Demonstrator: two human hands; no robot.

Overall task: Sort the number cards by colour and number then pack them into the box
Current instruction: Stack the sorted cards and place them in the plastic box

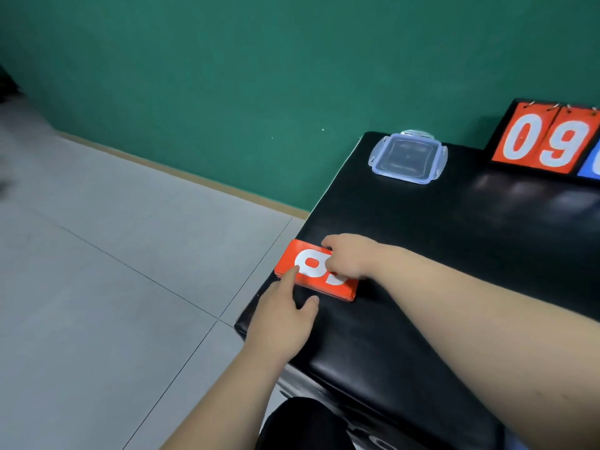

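Observation:
A stack of red number cards (292,259) lies near the left edge of the black table (438,254), its top card showing a white digit. My right hand (349,258) rests on the stack's right part with curled fingers gripping its far edge. My left hand (285,315) reaches from the left, its straight index finger touching the stack's near-left edge and its thumb spread out on the table. A clear plastic box lid (408,157) lies flat at the table's far left corner. No box body shows.
A flip scoreboard (545,138) stands at the back right showing red cards 0 and 9, with a blue card (592,165) cut off at the frame edge. Grey floor tiles (113,254) and a green wall (227,92) lie left of the table's edge.

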